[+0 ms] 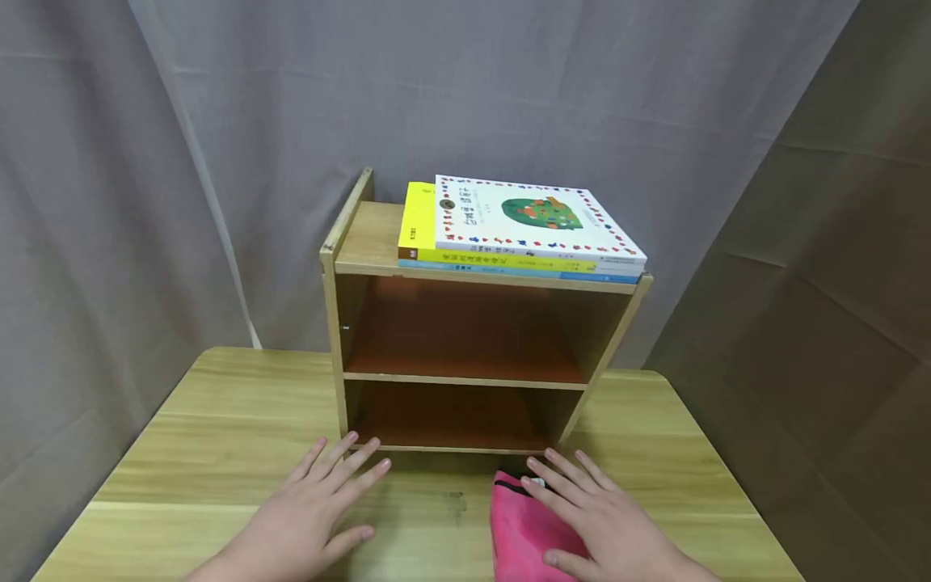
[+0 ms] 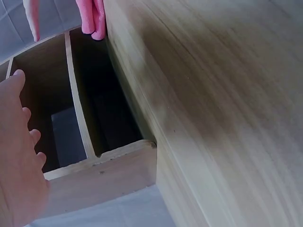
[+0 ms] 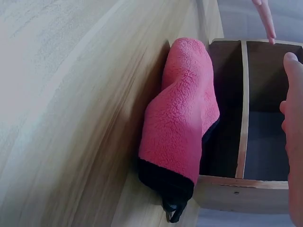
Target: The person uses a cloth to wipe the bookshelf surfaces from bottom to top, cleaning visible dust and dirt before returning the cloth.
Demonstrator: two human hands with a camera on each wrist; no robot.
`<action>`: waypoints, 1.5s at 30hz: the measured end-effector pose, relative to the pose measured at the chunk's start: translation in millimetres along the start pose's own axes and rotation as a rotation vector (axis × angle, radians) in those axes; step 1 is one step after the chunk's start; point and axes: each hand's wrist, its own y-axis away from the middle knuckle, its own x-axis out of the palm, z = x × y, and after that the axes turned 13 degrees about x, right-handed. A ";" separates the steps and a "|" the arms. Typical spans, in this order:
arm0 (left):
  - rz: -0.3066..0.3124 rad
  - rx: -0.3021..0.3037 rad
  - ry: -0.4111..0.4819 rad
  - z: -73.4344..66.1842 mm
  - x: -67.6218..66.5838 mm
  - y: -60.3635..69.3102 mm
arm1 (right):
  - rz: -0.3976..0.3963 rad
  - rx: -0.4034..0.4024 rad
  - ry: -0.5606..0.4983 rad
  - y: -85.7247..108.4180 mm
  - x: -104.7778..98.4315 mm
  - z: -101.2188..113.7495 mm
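Observation:
A pink fleece item with black trim [image 1: 529, 529] lies on the table before the small wooden shelf [image 1: 465, 378]. My right hand [image 1: 607, 521], fingers spread, is over its right side in the head view; whether they touch cannot be told. In the right wrist view the pink item [image 3: 182, 109] lies folded, and my right hand [image 3: 296, 127] is at the right edge. My left hand [image 1: 298, 517], fingers spread and holding nothing, is in front of the shelf's lower left corner; the left wrist view shows the same hand [image 2: 21, 156] beside the shelf [image 2: 109, 165].
Several books lie stacked on the shelf top, a white one [image 1: 538, 217] uppermost, over a yellow one [image 1: 418, 218] and a blue one. Two compartments face forward. Grey curtains [image 1: 473, 97] hang behind and beside the wooden table [image 1: 240, 420].

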 end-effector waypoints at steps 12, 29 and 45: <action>0.007 -0.034 0.006 2.4 -3.3 4.5 | -0.017 0.018 -0.006 2.7 1.8 -0.6; -0.063 -0.226 0.104 13.4 -5.7 22.8 | 0.009 0.044 -0.021 8.2 10.0 -4.9; -0.098 -0.671 0.422 27.3 -5.3 17.7 | 0.180 0.180 -0.023 16.8 14.2 7.6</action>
